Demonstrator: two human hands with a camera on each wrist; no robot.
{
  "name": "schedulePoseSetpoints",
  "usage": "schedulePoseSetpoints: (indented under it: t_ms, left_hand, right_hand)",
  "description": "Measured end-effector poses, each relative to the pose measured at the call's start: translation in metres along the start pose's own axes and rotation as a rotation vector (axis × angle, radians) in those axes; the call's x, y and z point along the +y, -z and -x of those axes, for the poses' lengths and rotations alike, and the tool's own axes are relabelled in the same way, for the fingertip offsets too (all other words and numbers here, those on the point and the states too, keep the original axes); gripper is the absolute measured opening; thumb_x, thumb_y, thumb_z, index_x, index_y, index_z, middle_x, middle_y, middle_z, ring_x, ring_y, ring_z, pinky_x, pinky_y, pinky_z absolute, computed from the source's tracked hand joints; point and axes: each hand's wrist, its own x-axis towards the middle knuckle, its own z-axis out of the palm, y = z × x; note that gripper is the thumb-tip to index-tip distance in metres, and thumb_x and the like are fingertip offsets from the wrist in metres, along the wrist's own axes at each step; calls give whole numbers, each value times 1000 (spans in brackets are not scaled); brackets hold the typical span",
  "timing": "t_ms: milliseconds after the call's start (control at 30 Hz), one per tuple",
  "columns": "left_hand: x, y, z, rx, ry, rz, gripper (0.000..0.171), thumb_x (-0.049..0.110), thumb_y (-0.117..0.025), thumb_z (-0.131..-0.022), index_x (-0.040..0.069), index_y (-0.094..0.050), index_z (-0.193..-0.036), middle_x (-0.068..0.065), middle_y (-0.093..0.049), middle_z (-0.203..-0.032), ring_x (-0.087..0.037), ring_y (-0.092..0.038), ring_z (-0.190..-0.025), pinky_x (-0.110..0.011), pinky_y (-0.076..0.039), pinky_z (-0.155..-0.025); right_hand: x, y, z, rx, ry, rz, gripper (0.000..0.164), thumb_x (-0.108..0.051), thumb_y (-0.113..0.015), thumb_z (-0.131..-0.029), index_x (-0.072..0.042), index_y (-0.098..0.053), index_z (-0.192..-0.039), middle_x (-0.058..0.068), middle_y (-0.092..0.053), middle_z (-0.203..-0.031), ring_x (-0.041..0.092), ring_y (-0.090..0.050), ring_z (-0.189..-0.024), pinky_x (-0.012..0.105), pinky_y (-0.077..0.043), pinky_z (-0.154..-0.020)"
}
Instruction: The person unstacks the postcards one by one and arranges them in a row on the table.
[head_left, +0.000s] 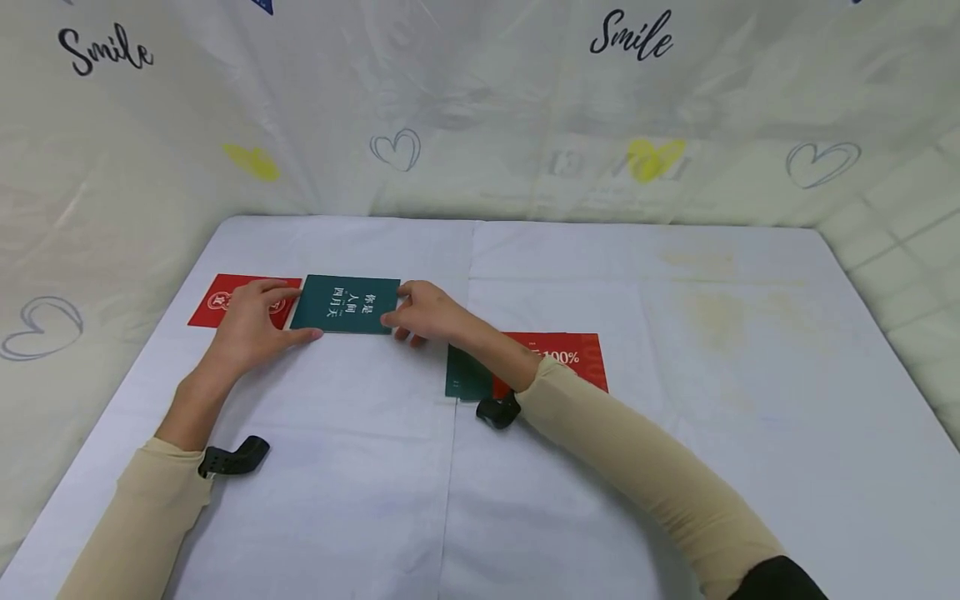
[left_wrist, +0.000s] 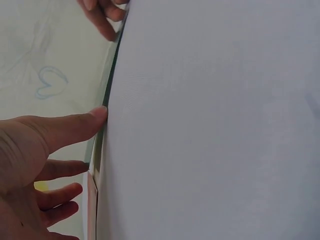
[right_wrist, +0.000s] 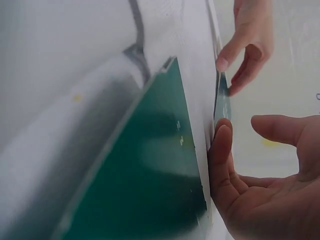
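A dark green card (head_left: 347, 306) with white characters lies on the table at centre left. My left hand (head_left: 255, 323) reaches over a red card (head_left: 207, 305), its thumb at the green card's near edge and a finger at its left edge. In the left wrist view the thumb (left_wrist: 80, 127) and fingers are fairly straight. On the green card's right side, my right hand (head_left: 431, 311) touches the edge. In the right wrist view a bent finger (right_wrist: 221, 142) meets the card while another digit stands apart.
Beneath my right forearm lie a second green card (head_left: 465, 377) and a red card (head_left: 588, 354) with "100%" on it, overlapping. A white cloth covers the table (head_left: 360, 517). Behind it hangs a pale curtain (head_left: 487, 83) printed with hearts and "Smile".
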Motion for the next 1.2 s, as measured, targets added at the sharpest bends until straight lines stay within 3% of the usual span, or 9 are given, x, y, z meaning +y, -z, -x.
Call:
schedulePoseSetpoints:
  t_ms: [500, 1200]
  left_hand:
    - [-4, 0, -3, -54, 33, -12, 81, 29, -85, -85, -5, -50, -149, -35, -36, -155, -55, -28, -145, -72, -48, -103]
    - [-3, 0, -3, -66, 41, -5, 78, 24, -83, -87, -6, -48, -150, -36, -35, -154, -56, -27, -146, -71, -51, -100]
  right_hand:
    - [3, 0, -3, 19, 28, 25, 66, -25, -66, -103, 0, -40, -157, 10, -76, -96, 17, -67, -66, 21, -52, -67]
    - [5, -1, -4, 16, 36, 15, 65, -25, -66, -103, -1, -41, -157, 10, -74, -97, 17, -64, -66, 21, -51, -65]
